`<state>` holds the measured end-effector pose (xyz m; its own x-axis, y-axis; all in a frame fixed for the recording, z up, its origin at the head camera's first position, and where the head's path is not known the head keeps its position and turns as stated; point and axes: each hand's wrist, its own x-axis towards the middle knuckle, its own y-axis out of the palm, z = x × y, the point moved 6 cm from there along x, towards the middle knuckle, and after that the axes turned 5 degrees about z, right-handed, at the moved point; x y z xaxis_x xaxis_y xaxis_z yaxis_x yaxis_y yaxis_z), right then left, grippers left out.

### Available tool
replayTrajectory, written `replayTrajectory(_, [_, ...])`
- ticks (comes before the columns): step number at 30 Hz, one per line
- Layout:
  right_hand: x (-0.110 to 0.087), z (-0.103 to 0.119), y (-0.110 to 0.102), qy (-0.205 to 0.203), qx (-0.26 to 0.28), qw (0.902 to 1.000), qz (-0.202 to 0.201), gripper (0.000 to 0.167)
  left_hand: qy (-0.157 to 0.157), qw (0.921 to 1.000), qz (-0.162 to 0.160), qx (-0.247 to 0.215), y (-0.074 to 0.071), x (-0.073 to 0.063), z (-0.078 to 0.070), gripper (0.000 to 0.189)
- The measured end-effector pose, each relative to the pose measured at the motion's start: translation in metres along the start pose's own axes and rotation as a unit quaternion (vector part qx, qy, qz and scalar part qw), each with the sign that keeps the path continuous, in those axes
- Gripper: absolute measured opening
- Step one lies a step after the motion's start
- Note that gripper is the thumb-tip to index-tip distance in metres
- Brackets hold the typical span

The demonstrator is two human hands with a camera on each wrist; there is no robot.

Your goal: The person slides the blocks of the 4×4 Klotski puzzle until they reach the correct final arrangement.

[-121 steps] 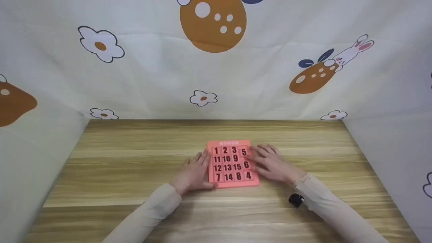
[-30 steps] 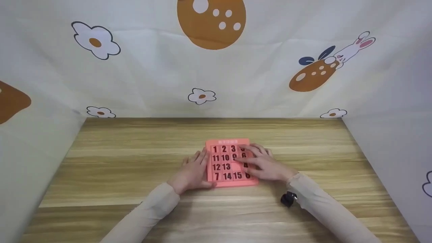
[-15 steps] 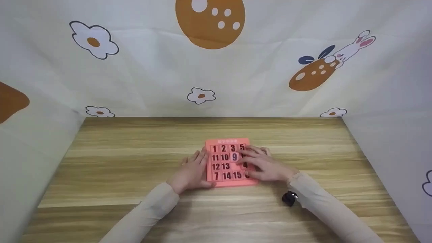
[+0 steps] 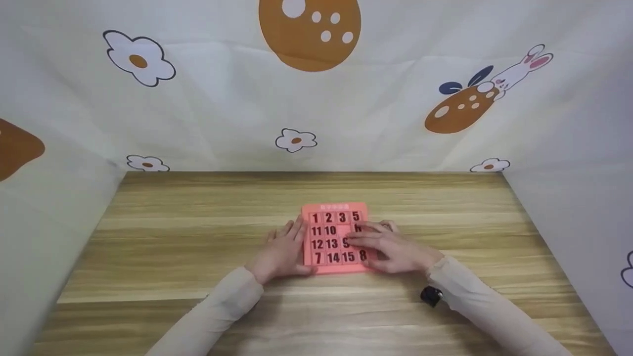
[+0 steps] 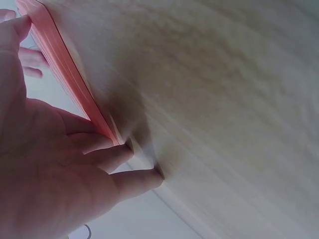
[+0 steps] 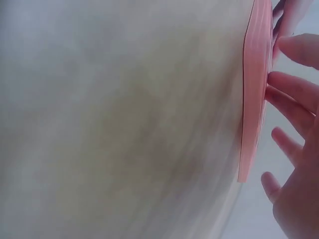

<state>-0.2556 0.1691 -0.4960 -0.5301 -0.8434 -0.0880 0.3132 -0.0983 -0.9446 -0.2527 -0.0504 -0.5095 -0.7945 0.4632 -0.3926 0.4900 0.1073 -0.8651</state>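
Note:
A pink number slide puzzle (image 4: 336,267) lies on the table in front of the person, also seen edge-on in both wrist views. Its top row reads 1, 2, 3, 5; a vacant slot shows in the second row, third column. Just below that slot the 9 tile (image 4: 345,243) is partly under the right fingers. The left hand (image 4: 279,257) rests along the puzzle's left side, its thumb at the near left corner and its fingers extended. Reaching over from the right, the right hand (image 4: 395,249) has its fingertips on the tiles, covering the third row's last tile.
The wood-grain table (image 4: 207,212) extends around the puzzle on all sides. A pale patterned cloth (image 4: 222,109) encloses its back and sides. A small black device (image 4: 431,296) hangs at the right wrist.
The 15 tile moved down, the 8 right, and the 4 and 6 up. Since half a second ago the 9 has slid down one slot. The left hand stays in place.

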Motion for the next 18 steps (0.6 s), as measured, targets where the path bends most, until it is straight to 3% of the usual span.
replayTrajectory(4, [-0.006,-0.004,-0.004,0.014,0.007,0.9992,-0.038,0.053,0.000,1.0000,-0.001,-0.002,0.000,0.001,-0.001,0.112])
replayTrajectory(9, [-0.008,-0.017,-0.015,0.081,-0.003,0.9899,-0.116,0.039,0.006,1.0000,-0.002,0.001,-0.001,0.001,-0.002,0.111])
replayTrajectory(18, [-0.003,-0.018,-0.018,0.093,-0.008,0.9892,-0.114,0.036,0.005,1.0000,0.000,-0.002,0.001,0.001,0.000,0.111])
